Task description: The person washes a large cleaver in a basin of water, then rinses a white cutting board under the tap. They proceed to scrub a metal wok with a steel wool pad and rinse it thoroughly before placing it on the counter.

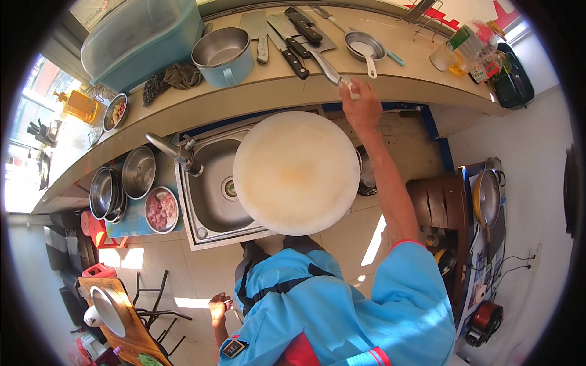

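Note:
My right hand (361, 105) reaches to the front edge of the counter, its fingers closed around the pale handle of a metal knife or similar tool (326, 68). The tool lies at an angle beside black-handled knives (293, 61) and a wide cleaver. Below it, a thick round white chopping board (295, 174) stands beside the sink and partly covers it. My left hand (219, 309) hangs low at my side, away from the counter, its fingers curled; whether it holds something small is unclear.
A blue pot (223, 57) and a strainer with a white spoon (365, 45) stand on the counter. A faucet (176, 153) leans over the sink (215, 183). Metal bowls (138, 171) and a bowl of raw meat (161, 210) are left of it.

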The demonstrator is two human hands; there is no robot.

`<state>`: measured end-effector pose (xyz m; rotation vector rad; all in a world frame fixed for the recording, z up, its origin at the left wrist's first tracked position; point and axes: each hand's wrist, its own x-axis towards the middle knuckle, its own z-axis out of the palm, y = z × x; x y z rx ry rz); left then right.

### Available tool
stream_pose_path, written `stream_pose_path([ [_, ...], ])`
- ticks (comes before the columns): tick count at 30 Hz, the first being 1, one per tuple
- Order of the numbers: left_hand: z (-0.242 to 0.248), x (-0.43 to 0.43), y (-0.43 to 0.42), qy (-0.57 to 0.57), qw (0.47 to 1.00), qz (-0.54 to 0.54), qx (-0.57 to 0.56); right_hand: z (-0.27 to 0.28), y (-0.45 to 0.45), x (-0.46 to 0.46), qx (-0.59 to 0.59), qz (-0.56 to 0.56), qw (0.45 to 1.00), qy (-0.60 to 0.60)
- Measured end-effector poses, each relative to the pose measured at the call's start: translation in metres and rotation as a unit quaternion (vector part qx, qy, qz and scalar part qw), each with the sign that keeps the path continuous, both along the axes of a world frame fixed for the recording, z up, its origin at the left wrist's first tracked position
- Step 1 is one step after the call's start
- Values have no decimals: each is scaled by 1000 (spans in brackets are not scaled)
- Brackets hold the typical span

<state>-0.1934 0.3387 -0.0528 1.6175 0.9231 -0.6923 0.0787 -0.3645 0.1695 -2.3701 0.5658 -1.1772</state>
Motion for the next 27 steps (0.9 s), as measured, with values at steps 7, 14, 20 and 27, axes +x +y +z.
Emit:
stream_pose_path([
  [7,65,109,-92,-218,974,-40,42,-193,-63,-151,243,-31,930,274],
  [14,55,239,-253,-284,951,-121,13,-209,-43,-132,411,-97,868,262],
  [20,-10,276,-283,-247,965,-85,-39,-164,-5,-148,607,-20,764,220],
  [27,-6,333,-234,-183,962,-202,-13,-67,93,-138,635,94,750,162],
])
